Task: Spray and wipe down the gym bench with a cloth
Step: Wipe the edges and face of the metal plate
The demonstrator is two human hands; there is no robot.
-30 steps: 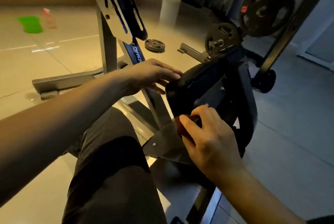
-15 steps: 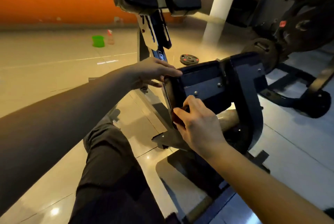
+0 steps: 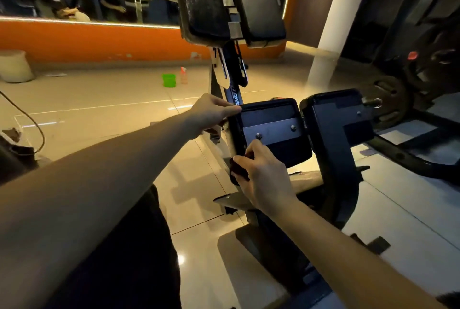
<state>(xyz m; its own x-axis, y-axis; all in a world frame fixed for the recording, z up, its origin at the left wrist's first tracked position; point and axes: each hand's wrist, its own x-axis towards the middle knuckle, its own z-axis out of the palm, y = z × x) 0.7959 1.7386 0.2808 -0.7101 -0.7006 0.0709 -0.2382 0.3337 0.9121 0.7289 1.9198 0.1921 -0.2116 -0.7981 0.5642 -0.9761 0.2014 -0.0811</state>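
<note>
Tile of glossy beige covers the floor [image 3: 99,114] under the dark steel gym bench [image 3: 346,159]. I see its black vinyl pad [image 3: 273,112] standing on edge. My left hand [image 3: 211,112] clasps the pad's upper left corner; my right hand [image 3: 263,176] grips a dark red cloth [image 3: 236,171] against its lower left edge. Far behind, a green plastic bucket [image 3: 169,80] stands beside a pink spray bottle [image 3: 183,75].

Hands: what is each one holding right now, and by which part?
The left hand grips the black pad at its upper left corner; the right hand holds a dark cloth bunched in its fingers.
</note>
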